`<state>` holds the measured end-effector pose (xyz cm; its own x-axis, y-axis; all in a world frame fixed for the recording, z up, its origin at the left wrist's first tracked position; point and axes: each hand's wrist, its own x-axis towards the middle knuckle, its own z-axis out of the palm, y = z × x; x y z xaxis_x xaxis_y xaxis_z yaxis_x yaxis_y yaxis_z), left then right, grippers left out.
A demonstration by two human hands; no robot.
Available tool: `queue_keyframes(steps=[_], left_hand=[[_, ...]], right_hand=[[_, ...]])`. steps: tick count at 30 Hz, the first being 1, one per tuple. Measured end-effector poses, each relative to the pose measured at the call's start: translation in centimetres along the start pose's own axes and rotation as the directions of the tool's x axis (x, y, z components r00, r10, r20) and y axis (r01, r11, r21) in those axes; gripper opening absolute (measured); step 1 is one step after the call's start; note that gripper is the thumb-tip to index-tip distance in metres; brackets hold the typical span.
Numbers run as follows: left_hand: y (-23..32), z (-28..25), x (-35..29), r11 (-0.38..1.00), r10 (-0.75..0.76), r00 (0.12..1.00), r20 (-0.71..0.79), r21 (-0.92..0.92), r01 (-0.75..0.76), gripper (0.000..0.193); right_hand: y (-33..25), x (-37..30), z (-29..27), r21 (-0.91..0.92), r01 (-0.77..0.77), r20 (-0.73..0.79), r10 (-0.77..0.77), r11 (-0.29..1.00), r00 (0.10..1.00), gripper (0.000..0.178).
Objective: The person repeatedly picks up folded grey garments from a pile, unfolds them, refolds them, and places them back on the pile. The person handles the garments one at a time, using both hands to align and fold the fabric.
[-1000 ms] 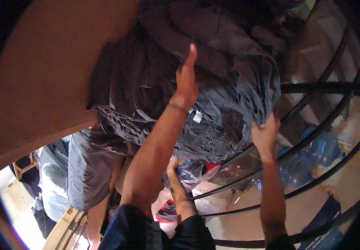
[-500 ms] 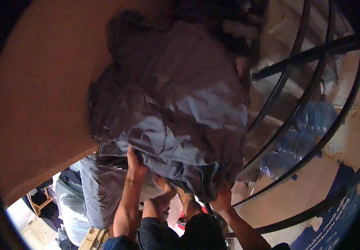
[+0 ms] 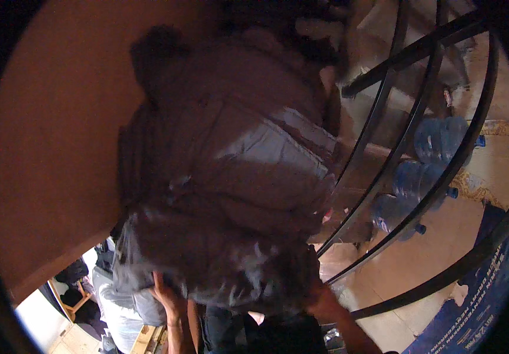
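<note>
A big bundle of dark grey garments (image 3: 225, 194) with seams and folds fills the middle of the view and hides much of my legs. My left hand (image 3: 163, 290) grips its lower left edge, the thumb showing on top and the other fingers out of sight underneath. At the lower right edge my right hand (image 3: 320, 300) is closed on the same bundle, mostly in shadow. The bundle's far end is dark, and what lies under it cannot be made out.
A brown wall (image 3: 60, 135) rises close on the left. Black metal railing bars (image 3: 378, 130) curve along the right, with several large blue water bottles (image 3: 440, 138) beyond them. Lower left are plastic-wrapped bundles (image 3: 122, 312) and wooden slats (image 3: 148, 339). A blue printed sheet (image 3: 467, 307) lies lower right.
The near edge of the garment bundle and my left hand have come lower, closer to my body, covering my legs more. The railing and bottles have shifted slightly left in view.
</note>
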<state>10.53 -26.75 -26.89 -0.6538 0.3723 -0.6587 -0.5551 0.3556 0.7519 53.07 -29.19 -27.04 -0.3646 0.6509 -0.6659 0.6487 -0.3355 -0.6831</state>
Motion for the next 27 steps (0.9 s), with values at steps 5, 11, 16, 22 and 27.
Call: queue_keyframes(steps=[5, 11, 16, 22, 27], left_hand=[[5.7, 20.7, 4.0, 0.844, 0.304, 0.799, 0.519, 0.242, -0.479, 0.084], [4.0, 29.3, 4.2, 0.270, 0.362, 0.379, 0.852, 0.293, -0.917, 0.062], [0.1, 22.7, 10.0, -0.498, 0.401, -0.160, 0.902, 0.068, -0.865, 0.054], [2.4, 22.6, 19.2, 0.099, 0.313, 0.530, 0.788, 0.528, -0.844, 0.072], [-0.4, 20.4, 14.0, 0.244, 0.791, 0.429, 0.437, 0.417, -0.875, 0.051]], right_hand=[[0.9, 11.2, -15.1, -0.101, -0.174, -0.407, 0.119, 0.979, 0.906, 0.070], [-2.0, 15.6, -11.5, -0.242, 0.164, -0.853, -0.290, 0.956, 0.434, 0.053], [-0.6, 16.4, -0.1, -0.791, 0.226, -0.259, -0.646, 0.568, 0.718, 0.049], [9.9, 10.7, -6.0, -0.379, -0.381, -0.660, 0.043, 0.843, 0.750, 0.042], [5.2, 11.8, 0.4, -0.643, 0.029, -0.603, -0.529, 0.765, 0.597, 0.047]])
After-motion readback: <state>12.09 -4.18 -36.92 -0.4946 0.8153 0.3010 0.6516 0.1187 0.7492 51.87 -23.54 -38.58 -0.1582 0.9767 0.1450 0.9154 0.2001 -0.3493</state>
